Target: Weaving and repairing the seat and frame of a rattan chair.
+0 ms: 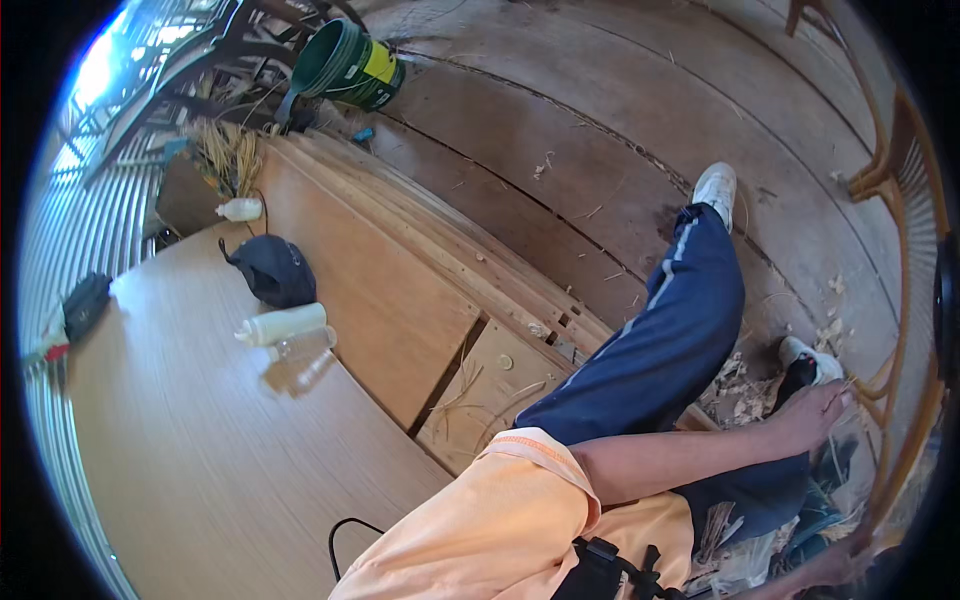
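My left forearm reaches across to the right, and my left hand (812, 416) is closed beside the brown wooden chair frame (905, 330). Its fingertips meet the frame's lower rail; whatever they pinch is too small to make out. At the lower right edge, my right hand (845, 562) lies low against the chair's near side, dim and partly cut off, its fingers unclear. The chair has a woven cane panel (915, 215) and stands tilted along the right rim. Clear plastic sheeting (755, 560) and pale loose strands (718, 530) lie beneath my forearm.
A wooden table (200, 440) on the left carries a black cap (272, 270), a white bottle (280, 324) and a clear bottle (305, 345). Planks (400, 240) lie alongside. A green bucket (348, 66) stands on the board floor (560, 120). Wood shavings (745, 390) lie near my shoes.
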The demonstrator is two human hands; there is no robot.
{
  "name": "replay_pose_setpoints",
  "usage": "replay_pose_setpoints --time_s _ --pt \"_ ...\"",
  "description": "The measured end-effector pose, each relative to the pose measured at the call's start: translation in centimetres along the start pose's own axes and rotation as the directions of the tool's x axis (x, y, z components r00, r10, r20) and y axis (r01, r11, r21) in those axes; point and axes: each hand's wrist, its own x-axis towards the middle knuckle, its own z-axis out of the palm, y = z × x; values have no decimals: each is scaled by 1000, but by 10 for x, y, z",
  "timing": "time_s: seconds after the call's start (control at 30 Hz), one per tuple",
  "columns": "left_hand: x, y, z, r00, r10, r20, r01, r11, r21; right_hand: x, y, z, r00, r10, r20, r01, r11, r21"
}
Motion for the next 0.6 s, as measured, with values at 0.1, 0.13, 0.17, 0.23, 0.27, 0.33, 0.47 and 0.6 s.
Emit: replay_pose_setpoints --time_s 0.1,0.13,0.17,0.23,0.27,0.33,0.47,0.6 --pt "-13 10 10 997 78 2 -78 995 -59 -3 -50 -27 1000 -6 -15 8 987 162" --pt "-18 13 11 997 58 48 -57 998 -18 -5 -56 -31 999 -39 -34 43 991 126" --pt "-21 7 17 987 161 19 -161 986 48 -6 -62 -35 998 -56 -43 61 989 136" --pt "-31 14 17 989 115 91 -122 990 73 -7 -69 -39 1000 3 20 -6 991 132" --pt "-37 22 16 981 61 181 -82 991 107 -7 -67 -41 1000 -14 9 13 991 131" --pt "-45 29 10 979 62 194 -77 995 69 -5 -67 -43 998 -33 46 26 988 150" --pt "-43 4 11 981 125 148 -154 967 205 -12 -77 -39 992 -34 117 15 987 162" --pt "-51 16 -5 971 134 196 -181 953 242 -12 -72 -42 966 -18 256 -26 985 168"
